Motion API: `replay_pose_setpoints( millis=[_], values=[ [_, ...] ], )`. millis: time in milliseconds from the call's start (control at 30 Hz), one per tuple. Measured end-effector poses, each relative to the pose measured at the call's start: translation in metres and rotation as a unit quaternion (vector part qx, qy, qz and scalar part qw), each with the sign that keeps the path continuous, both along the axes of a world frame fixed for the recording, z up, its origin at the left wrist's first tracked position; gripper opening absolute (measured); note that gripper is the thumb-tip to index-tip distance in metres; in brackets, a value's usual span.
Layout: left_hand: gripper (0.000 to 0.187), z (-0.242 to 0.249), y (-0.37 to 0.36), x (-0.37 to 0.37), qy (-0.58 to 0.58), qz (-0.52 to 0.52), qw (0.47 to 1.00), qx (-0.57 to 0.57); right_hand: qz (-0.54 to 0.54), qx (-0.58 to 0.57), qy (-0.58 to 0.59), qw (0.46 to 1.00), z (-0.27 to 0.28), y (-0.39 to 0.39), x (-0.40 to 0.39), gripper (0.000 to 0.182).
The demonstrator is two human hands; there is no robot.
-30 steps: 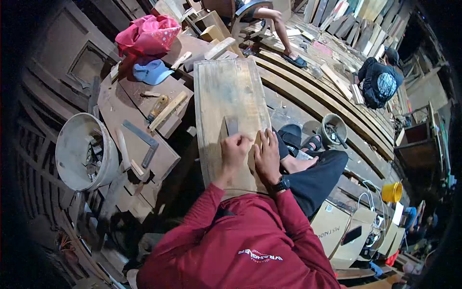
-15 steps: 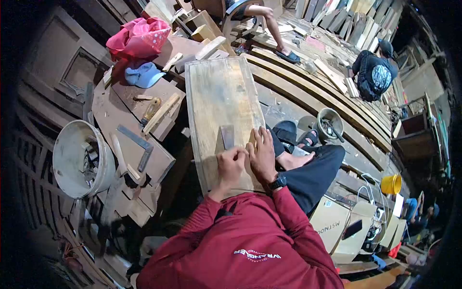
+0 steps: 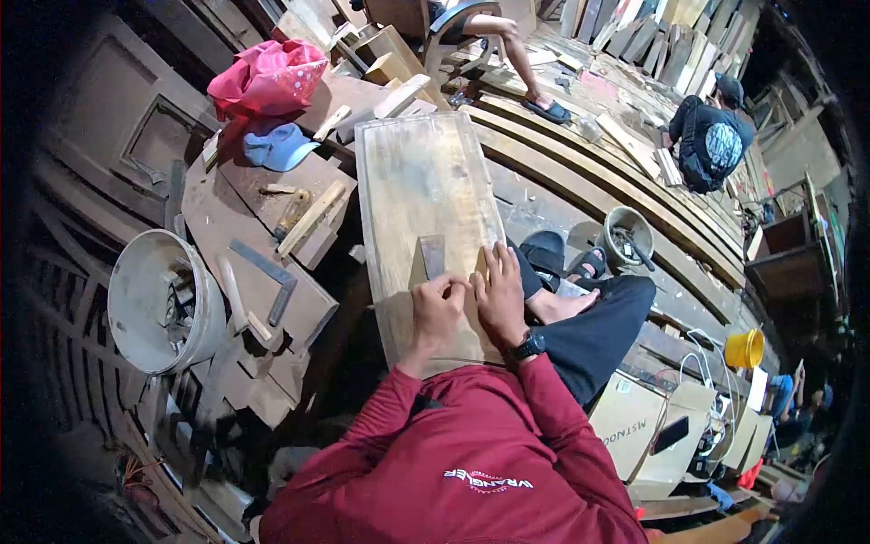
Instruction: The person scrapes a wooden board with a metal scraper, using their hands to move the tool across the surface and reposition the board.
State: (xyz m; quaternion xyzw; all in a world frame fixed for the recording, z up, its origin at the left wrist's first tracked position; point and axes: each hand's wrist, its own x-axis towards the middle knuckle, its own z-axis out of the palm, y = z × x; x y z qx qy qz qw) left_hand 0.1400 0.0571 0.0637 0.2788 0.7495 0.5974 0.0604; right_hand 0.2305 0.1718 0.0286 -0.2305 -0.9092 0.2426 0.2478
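Note:
A long pale wooden board (image 3: 412,195) with a grooved border stretches away from my lap. My left hand (image 3: 438,313) is closed at the near end of a dark, flat metal blade (image 3: 432,256) that widens away from me and lies against the board. Whatever part of the blade sits inside the fist is hidden. Right beside it, my right hand (image 3: 498,295), with a black watch on the wrist, rests on the board's right side, fingers stretched out and holding nothing.
On the left bench are a metal square (image 3: 263,272), a wooden-handled tool (image 3: 292,213), a blue cap (image 3: 279,147) and a pink bag (image 3: 267,77). A white bucket (image 3: 166,301) stands left, a smaller bucket (image 3: 628,238) right. Two people sit beyond long planks (image 3: 598,181).
The whole view has shifted slightly right and down. Both hands keep nearly the same place on the board, and the blade still lies at my left hand.

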Motion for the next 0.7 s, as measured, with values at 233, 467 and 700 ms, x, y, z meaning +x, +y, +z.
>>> replay_pose_setpoints(
  millis=[233,467,700],
  values=[
    [0.02,0.011,0.053,-0.077,0.02,0.063,0.997,-0.046,0.002,0.019,-0.006,1.0,-0.005,0.002,-0.002,0.055],
    [0.019,0.007,0.04,-0.056,-0.055,0.042,0.996,-0.048,-0.001,0.006,-0.004,1.0,-0.002,-0.001,0.0,0.055],
    [0.019,-0.001,0.033,-0.037,-0.033,0.026,0.999,-0.001,-0.001,0.009,-0.014,1.0,-0.005,0.001,-0.002,0.054]
  ],
)
